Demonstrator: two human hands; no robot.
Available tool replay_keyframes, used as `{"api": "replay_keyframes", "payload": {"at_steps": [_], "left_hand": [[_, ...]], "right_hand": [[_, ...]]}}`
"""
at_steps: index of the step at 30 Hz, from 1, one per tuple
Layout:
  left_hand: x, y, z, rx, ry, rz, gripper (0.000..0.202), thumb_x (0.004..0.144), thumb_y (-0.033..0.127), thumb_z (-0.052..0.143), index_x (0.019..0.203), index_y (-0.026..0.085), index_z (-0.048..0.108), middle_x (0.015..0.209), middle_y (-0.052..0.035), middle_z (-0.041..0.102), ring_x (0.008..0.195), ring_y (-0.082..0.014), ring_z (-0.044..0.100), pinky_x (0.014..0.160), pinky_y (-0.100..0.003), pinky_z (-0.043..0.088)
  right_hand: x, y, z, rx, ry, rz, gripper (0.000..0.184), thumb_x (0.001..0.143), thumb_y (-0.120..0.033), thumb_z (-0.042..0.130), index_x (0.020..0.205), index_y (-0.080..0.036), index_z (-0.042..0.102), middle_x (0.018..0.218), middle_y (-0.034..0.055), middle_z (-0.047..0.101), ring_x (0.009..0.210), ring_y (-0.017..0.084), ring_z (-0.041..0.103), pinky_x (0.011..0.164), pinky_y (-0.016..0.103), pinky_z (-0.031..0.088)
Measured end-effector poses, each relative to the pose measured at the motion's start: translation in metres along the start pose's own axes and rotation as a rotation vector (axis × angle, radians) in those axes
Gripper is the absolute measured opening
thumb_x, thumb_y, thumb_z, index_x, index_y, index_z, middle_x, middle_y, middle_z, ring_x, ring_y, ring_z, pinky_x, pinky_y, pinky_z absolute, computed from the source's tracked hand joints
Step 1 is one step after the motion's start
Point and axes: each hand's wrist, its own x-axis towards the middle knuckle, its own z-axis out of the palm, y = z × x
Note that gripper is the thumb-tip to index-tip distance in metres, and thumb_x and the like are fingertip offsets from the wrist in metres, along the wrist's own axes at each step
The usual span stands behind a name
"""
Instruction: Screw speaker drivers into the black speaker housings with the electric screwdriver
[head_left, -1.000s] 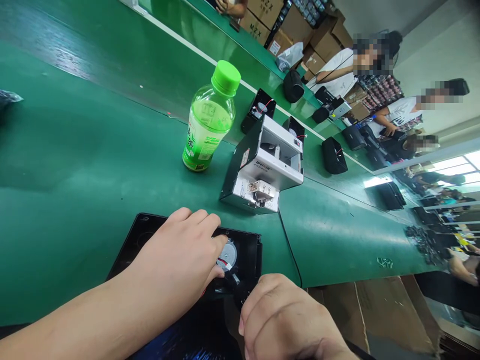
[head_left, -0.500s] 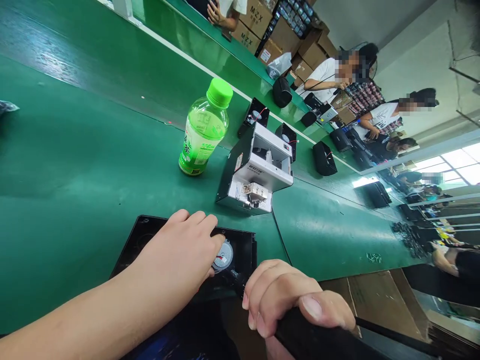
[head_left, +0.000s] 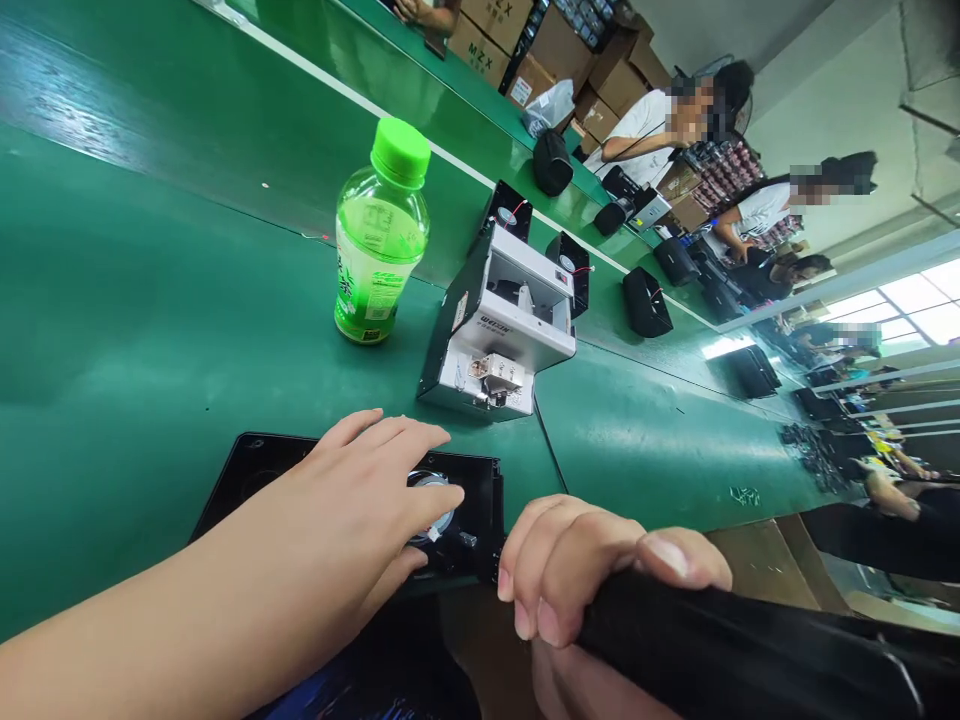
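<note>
My left hand (head_left: 367,500) is over a black plastic housing (head_left: 244,475) on the green table, its fingers spread and their tips by the round metal-backed speaker (head_left: 444,522). A small white connector shows beside the speaker. My right hand (head_left: 577,565) is wrapped round a thick black electric screwdriver (head_left: 720,640), thumb along its top. The screwdriver's body runs off to the lower right, and its tip is hidden behind my fingers. Past the housing stands a grey-and-black screw feeder (head_left: 487,345).
A green-capped drink bottle (head_left: 382,240) stands left of the feeder. Behind it are black housings (head_left: 576,265) with speakers and red wires. A black cable (head_left: 551,445) runs from the feeder. Co-workers (head_left: 645,130) sit across the table; a cardboard box (head_left: 757,565) is at the right.
My right hand has drawn the screwdriver back from the speaker, slightly to the right. My left hand's fingers have spread and lifted. The view has shifted a little.
</note>
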Motion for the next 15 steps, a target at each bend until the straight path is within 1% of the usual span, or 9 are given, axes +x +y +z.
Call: {"api": "replay_keyframes", "payload": {"at_steps": [2, 3, 5, 7, 10, 12, 14, 15], "left_hand": [[0.0, -0.001, -0.003, 0.023, -0.009, 0.036, 0.041, 0.094, 0.016, 0.091, 0.131, 0.033, 0.093, 0.163, -0.0159, 0.088, 0.154, -0.0416, 0.084, 0.131, -0.073, 0.067], [0.0, -0.002, -0.004, 0.039, -0.015, 0.053, 0.04, 0.094, 0.015, 0.088, 0.13, 0.032, 0.093, 0.162, -0.0169, 0.088, 0.153, -0.0417, 0.084, 0.13, -0.074, 0.069], [0.0, -0.004, -0.002, 0.071, -0.018, 0.082, 0.041, 0.094, 0.014, 0.085, 0.13, 0.031, 0.094, 0.161, -0.0181, 0.089, 0.149, -0.0418, 0.086, 0.127, -0.073, 0.072], [0.0, -0.005, 0.002, 0.104, -0.011, 0.101, 0.042, 0.095, 0.014, 0.082, 0.132, 0.029, 0.094, 0.161, -0.0196, 0.089, 0.147, -0.0426, 0.087, 0.125, -0.074, 0.074], [0.002, -0.004, 0.005, 0.111, 0.008, 0.12, 0.045, 0.098, 0.013, 0.074, 0.135, 0.03, 0.094, 0.16, -0.0189, 0.089, 0.145, -0.0424, 0.087, 0.124, -0.076, 0.075], [0.005, -0.001, 0.004, 0.075, 0.028, 0.125, 0.043, 0.102, 0.013, 0.07, 0.133, 0.033, 0.093, 0.157, -0.0153, 0.09, 0.145, -0.0403, 0.087, 0.126, -0.075, 0.073], [0.008, 0.004, 0.003, 0.033, 0.067, 0.133, 0.037, 0.107, 0.015, 0.069, 0.127, 0.034, 0.093, 0.153, -0.0124, 0.091, 0.144, -0.038, 0.087, 0.128, -0.071, 0.071], [0.009, 0.007, 0.003, 0.022, 0.09, 0.139, 0.033, 0.109, 0.016, 0.069, 0.124, 0.033, 0.093, 0.152, -0.0117, 0.092, 0.144, -0.0373, 0.087, 0.129, -0.069, 0.07]], "right_hand": [[-0.016, 0.001, -0.006, 0.033, 0.047, -0.068, 0.03, 0.135, -0.047, 0.067, 0.153, -0.048, 0.091, 0.07, -0.0054, 0.078, 0.053, 0.021, 0.076, 0.062, 0.04, 0.076], [-0.02, 0.002, -0.008, 0.045, 0.06, -0.088, 0.032, 0.136, -0.047, 0.064, 0.155, -0.047, 0.091, 0.069, -0.006, 0.078, 0.052, 0.021, 0.076, 0.062, 0.039, 0.076], [-0.024, 0.006, -0.009, 0.052, 0.074, -0.084, 0.031, 0.136, -0.048, 0.065, 0.154, -0.045, 0.091, 0.07, -0.0059, 0.079, 0.053, 0.021, 0.078, 0.063, 0.039, 0.076], [-0.022, 0.011, -0.009, 0.058, 0.093, -0.11, 0.029, 0.135, -0.046, 0.066, 0.151, -0.043, 0.09, 0.069, -0.0065, 0.079, 0.05, 0.021, 0.076, 0.059, 0.036, 0.074], [-0.02, 0.015, -0.011, 0.081, 0.096, -0.198, 0.03, 0.138, -0.038, 0.061, 0.148, -0.038, 0.089, 0.066, -0.0084, 0.078, 0.043, 0.018, 0.071, 0.052, 0.03, 0.07], [-0.021, 0.011, -0.013, 0.092, 0.081, -0.182, 0.032, 0.138, -0.036, 0.059, 0.152, -0.039, 0.088, 0.069, -0.0083, 0.08, 0.046, 0.018, 0.074, 0.056, 0.031, 0.074], [-0.023, 0.003, -0.016, 0.111, 0.098, -0.146, 0.032, 0.138, -0.038, 0.063, 0.156, -0.041, 0.089, 0.071, -0.0085, 0.08, 0.051, 0.018, 0.077, 0.063, 0.033, 0.077], [-0.023, -0.001, -0.018, 0.129, 0.116, -0.137, 0.03, 0.137, -0.038, 0.066, 0.155, -0.041, 0.09, 0.071, -0.0093, 0.079, 0.052, 0.017, 0.077, 0.065, 0.033, 0.078]]}}
